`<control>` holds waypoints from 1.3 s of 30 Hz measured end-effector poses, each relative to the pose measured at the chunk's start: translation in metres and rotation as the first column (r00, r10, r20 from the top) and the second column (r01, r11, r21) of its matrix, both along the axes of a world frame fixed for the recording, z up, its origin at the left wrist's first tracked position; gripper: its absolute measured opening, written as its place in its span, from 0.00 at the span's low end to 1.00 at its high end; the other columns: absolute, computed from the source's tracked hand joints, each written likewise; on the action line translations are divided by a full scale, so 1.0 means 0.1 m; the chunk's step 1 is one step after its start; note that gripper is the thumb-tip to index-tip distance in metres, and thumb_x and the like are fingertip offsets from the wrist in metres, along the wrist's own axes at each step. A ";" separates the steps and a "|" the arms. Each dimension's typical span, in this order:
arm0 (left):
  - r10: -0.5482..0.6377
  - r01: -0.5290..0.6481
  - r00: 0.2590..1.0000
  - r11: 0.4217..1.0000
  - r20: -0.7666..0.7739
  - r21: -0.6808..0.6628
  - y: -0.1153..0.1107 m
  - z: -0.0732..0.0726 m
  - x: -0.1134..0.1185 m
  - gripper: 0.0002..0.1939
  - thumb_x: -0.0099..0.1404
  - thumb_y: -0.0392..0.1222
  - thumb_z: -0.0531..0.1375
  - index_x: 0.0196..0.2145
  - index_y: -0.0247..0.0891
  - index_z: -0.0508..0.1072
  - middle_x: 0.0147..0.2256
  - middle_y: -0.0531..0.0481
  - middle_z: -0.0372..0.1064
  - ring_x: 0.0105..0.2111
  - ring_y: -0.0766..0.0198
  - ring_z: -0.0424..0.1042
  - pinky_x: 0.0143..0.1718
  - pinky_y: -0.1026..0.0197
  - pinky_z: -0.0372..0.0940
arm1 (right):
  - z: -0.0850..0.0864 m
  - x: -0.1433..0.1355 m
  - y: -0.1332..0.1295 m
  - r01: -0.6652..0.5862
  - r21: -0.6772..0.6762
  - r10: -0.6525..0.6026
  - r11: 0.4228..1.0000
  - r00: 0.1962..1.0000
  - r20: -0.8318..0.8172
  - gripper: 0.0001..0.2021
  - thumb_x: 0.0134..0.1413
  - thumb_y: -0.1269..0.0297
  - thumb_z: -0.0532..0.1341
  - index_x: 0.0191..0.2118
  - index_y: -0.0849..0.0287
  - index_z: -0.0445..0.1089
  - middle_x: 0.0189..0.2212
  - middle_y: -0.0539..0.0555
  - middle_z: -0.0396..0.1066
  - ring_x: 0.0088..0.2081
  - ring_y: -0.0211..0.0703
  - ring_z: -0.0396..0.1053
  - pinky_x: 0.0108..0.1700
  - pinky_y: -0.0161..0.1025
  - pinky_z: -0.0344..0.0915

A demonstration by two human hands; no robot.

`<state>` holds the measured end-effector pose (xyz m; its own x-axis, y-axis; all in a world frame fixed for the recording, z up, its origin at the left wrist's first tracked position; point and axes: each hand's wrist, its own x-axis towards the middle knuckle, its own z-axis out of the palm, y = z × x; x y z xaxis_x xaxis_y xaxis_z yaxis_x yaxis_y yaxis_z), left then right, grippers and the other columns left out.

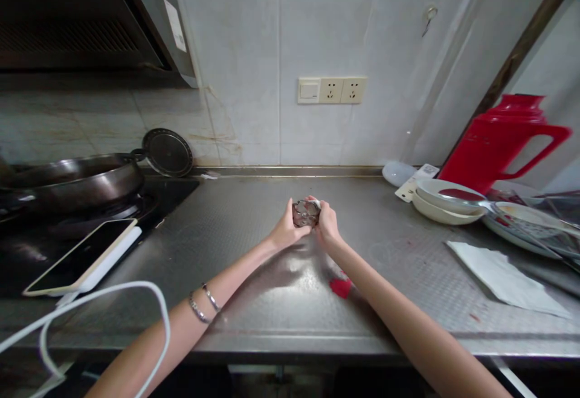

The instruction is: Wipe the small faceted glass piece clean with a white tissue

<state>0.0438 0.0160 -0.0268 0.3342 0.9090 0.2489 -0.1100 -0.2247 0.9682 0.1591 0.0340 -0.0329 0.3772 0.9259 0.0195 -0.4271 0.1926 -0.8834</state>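
My left hand [286, 229] and my right hand [327, 223] close round a small, dark, see-through round vessel [306, 214] with a shiny rim, like a small glass bowl. They hold it from both sides over the middle of the steel counter [244, 205]. The left thumb runs along its near side. A bit of something white [316, 203] shows by the right fingers; its kind is too small to tell. A red patch or thing [341, 287] lies on the counter, partly behind my right forearm.
Left are a pan [86, 183] on the stove, a round dark lid [167, 152] against the wall, and a phone [81, 259] with a white cable [154, 289]. Right are a red thermos [498, 141], stacked bowls [446, 211], a plate [521, 235] and a white napkin [502, 277].
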 end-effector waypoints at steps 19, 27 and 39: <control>0.248 -0.247 0.969 0.962 0.007 0.117 0.13 -0.09 0.00 0.46 0.34 0.40 0.74 0.49 0.38 0.59 0.46 0.43 0.63 0.46 0.56 0.67 0.51 0.49 0.61 | 0.00 -0.14 -0.13 0.069 0.059 -0.077 0.996 0.988 0.135 0.19 0.51 0.58 0.50 0.39 0.61 0.74 0.39 0.55 0.76 0.41 0.42 0.72 0.42 0.36 0.67; -0.109 0.112 0.993 0.992 0.052 -0.059 0.05 0.00 -0.03 0.51 0.38 0.33 0.72 0.58 0.37 0.51 0.52 0.36 0.64 0.51 0.51 0.66 0.55 0.43 0.56 | 0.03 -0.04 -0.10 0.030 0.044 -0.032 0.999 0.997 0.065 0.18 0.48 0.59 0.50 0.34 0.61 0.75 0.32 0.54 0.77 0.31 0.44 0.74 0.36 0.38 0.69; 0.113 -0.122 0.992 0.980 0.062 0.155 0.08 -0.04 0.01 0.40 0.40 0.41 0.72 0.47 0.36 0.57 0.44 0.42 0.66 0.44 0.57 0.70 0.49 0.51 0.63 | 0.15 -0.02 -0.12 0.069 0.097 -0.081 0.993 0.989 0.123 0.19 0.50 0.59 0.50 0.35 0.62 0.75 0.36 0.54 0.77 0.38 0.43 0.73 0.40 0.36 0.68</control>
<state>0.0451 0.0242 -0.0304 0.2101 0.8889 0.4070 -0.1231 -0.3889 0.9130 0.1568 0.0219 -0.0183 0.4347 0.8870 0.1558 -0.2944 0.3034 -0.9062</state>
